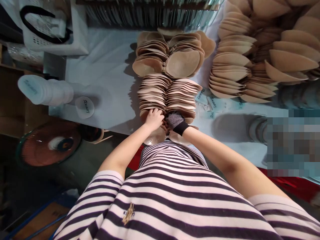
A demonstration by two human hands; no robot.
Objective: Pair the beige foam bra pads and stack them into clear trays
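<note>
A row of beige stick-on bras stands packed on the table in front of me, the paired cups joined down the middle. My bare left hand has its fingers curled at the near end of the row, by the middle join of a bra. Close beside it, my right hand, in a dark dotted glove, closes at the same join. The clasp between my fingertips is hidden. Shiny cups of a bra lie nearest my body, below both hands. Behind the row, another bra pile shows its cup insides.
More beige cups are heaped at the right, near small printed packets. White rounded sheets and one loose printed sheet lie left. A white basket, a rack of clear sheets and a fan surround the table.
</note>
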